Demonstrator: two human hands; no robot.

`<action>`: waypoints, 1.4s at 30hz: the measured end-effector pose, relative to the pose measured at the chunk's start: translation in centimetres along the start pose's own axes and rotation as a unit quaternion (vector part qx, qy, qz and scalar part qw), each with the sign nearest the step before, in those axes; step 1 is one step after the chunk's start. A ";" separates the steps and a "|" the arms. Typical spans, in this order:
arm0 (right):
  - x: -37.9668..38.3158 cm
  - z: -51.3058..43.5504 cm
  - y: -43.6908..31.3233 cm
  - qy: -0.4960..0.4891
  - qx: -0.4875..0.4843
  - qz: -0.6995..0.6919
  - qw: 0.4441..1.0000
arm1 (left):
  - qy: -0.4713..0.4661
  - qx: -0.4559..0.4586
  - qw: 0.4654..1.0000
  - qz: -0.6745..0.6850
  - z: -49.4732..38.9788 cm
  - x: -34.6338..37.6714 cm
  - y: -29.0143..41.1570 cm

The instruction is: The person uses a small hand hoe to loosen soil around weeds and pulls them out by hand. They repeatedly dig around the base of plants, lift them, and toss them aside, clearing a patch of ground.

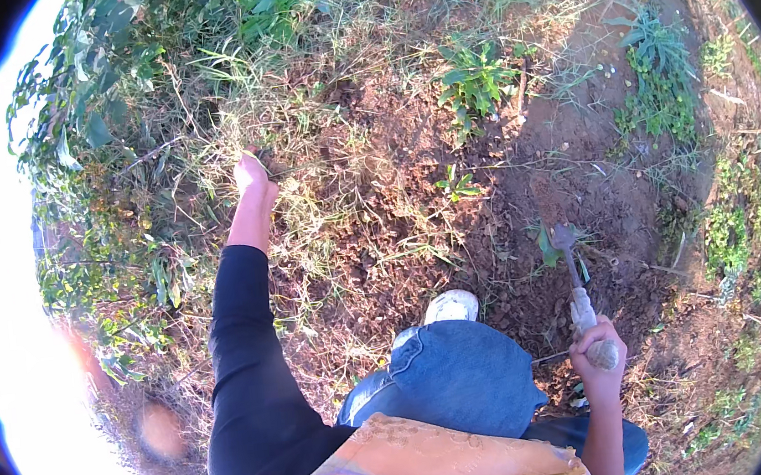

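My left hand [252, 173] reaches out among dry grass and weeds [232, 124] at the left of the view, with a green blade of leaf across it; its fingers are mostly hidden, so its grip is unclear. My right hand [596, 347], low on the right, is closed around the wrapped handle of a small digging tool [581, 311]. The tool's narrow metal head points away from me over brown soil, beside a broad green leaf [548, 247]. A small green seedling [459, 184] stands in the soil between the hands.
A leafy green plant [475, 80] grows ahead, and dense bushes [90, 73] fill the upper left. More weeds [657, 80] stand at the upper right. Below are my denim-covered knees [462, 374] and a white shoe [452, 306]. Strong glare whitens the left edge.
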State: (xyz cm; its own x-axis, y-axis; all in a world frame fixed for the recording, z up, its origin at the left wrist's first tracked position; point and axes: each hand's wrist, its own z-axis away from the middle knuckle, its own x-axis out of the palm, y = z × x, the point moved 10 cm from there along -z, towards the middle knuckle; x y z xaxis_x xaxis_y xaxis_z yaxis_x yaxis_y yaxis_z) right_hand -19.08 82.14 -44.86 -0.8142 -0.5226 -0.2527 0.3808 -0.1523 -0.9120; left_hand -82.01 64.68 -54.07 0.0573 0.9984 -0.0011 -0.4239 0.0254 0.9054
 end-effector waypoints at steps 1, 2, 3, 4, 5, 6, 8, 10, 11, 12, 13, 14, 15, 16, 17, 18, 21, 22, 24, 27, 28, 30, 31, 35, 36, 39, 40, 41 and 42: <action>0.0 0.0 0.0 -0.001 0.007 0.002 1.000 | 0.006 0.017 1.000 0.002 -0.3 -0.4 1.0; 0.1 -0.1 -0.1 0.001 0.013 0.002 1.000 | 0.032 -0.012 0.998 0.043 -0.4 -1.0 1.0; 0.3 -0.4 -0.3 0.001 0.021 0.001 1.000 | 0.049 -0.009 0.998 0.031 -0.3 -1.1 1.5; 0.9 -1.1 -1.3 -0.007 -0.009 0.014 1.000 | 0.011 0.015 1.000 -0.003 -0.1 0.2 2.6; 1.7 -2.1 -2.0 -0.026 -0.020 0.047 0.998 | 0.014 0.014 0.998 -0.051 0.4 0.8 3.0; 3.0 -3.5 -3.1 -0.059 -0.046 0.067 0.995 | -0.055 0.024 0.997 -0.046 1.0 2.9 3.7; 5.8 -6.8 -5.3 -0.117 -0.089 0.106 0.983 | -0.137 0.030 0.989 -0.034 2.6 6.0 4.8; 9.1 -10.2 -7.2 -0.150 -0.113 0.145 0.971 | -0.127 -0.023 0.992 -0.012 4.0 6.7 4.5; 10.8 -11.7 -8.1 -0.158 -0.123 0.163 0.966 | -0.132 -0.030 0.991 0.000 4.7 6.8 4.6; 12.4 -12.9 -8.4 -0.170 -0.108 0.188 0.961 | -0.106 -0.055 0.993 0.000 5.2 6.1 4.3; 14.0 -13.8 -9.2 -0.183 -0.114 0.194 0.957 | -0.095 -0.069 0.993 0.002 5.7 5.5 3.9; 15.7 -14.6 -9.0 -0.196 -0.090 0.221 0.951 | -0.103 -0.091 0.990 0.006 6.1 5.0 3.4; 17.3 -15.2 -9.1 -0.210 -0.091 0.230 0.946 | -0.088 -0.091 0.992 -0.019 6.2 4.0 3.0; 18.8 -15.8 -9.8 -0.221 -0.121 0.221 0.942 | -0.085 -0.101 0.991 -0.009 6.2 3.2 2.6; 20.0 -16.7 -9.2 -0.235 -0.099 0.261 0.931 | -0.084 -0.113 0.990 0.002 6.1 2.4 2.1; 21.3 -17.4 -9.0 -0.247 -0.104 0.282 0.921 | -0.092 -0.117 0.989 0.007 5.9 1.9 1.7; 24.2 -20.0 -8.5 -0.269 -0.112 0.337 0.895 | -0.078 -0.144 0.986 0.024 4.8 0.3 0.5; 24.7 -20.8 -7.8 -0.276 -0.067 0.333 0.899 | -0.082 -0.145 0.985 0.030 4.4 0.2 0.2; 25.2 -21.6 -8.4 -0.280 -0.073 0.325 0.900 | -0.085 -0.152 0.984 0.028 3.8 0.0 -0.1; 25.3 -21.5 -10.1 -0.303 -0.142 0.350 0.875 | -0.067 -0.163 0.984 0.017 3.1 -0.7 -0.6; 25.3 -21.3 -10.0 -0.320 -0.152 0.374 0.857 | -0.047 -0.169 0.984 0.015 2.9 -1.3 -0.7; 25.3 -21.6 -8.6 -0.355 -0.130 0.425 0.823 | -0.050 -0.181 0.982 0.026 2.7 -1.4 -1.0; 25.5 -21.8 -8.2 -0.364 -0.124 0.416 0.824 | -0.050 -0.184 0.981 0.031 2.6 -1.5 -1.2; 27.4 -22.7 -7.6 -0.350 -0.113 0.433 0.823 | -0.021 -0.187 0.981 0.041 2.4 -2.3 -1.4; 27.9 -22.3 -7.6 -0.355 -0.096 0.450 0.814 | -0.048 -0.195 0.978 0.059 2.6 -1.7 -1.6; 31.2 -19.7 -9.6 -0.369 -0.109 0.476 0.791 | -0.043 -0.194 0.978 0.060 2.7 -2.1 -1.8; 32.6 -19.4 -11.2 -0.358 -0.156 0.450 0.803 | -0.043 -0.196 0.978 0.060 2.6 -2.3 -1.9; 33.4 -19.1 -11.4 -0.393 -0.150 0.440 0.794 | -0.026 -0.216 0.974 0.056 2.6 -2.7 -2.3; 33.4 -20.0 -12.3 -0.367 -0.180 0.430 0.805 | -0.040 -0.178 0.983 0.022 2.0 -2.7 -1.7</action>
State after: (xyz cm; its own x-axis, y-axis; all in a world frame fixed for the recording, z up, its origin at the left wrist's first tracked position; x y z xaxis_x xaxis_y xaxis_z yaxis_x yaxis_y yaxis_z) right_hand -59.73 83.35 -48.53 0.2114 -0.6798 -0.7023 0.4055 0.7148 -0.5698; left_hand -79.62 61.82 -54.75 0.0961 0.9920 0.0816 -0.7158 0.0119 0.6982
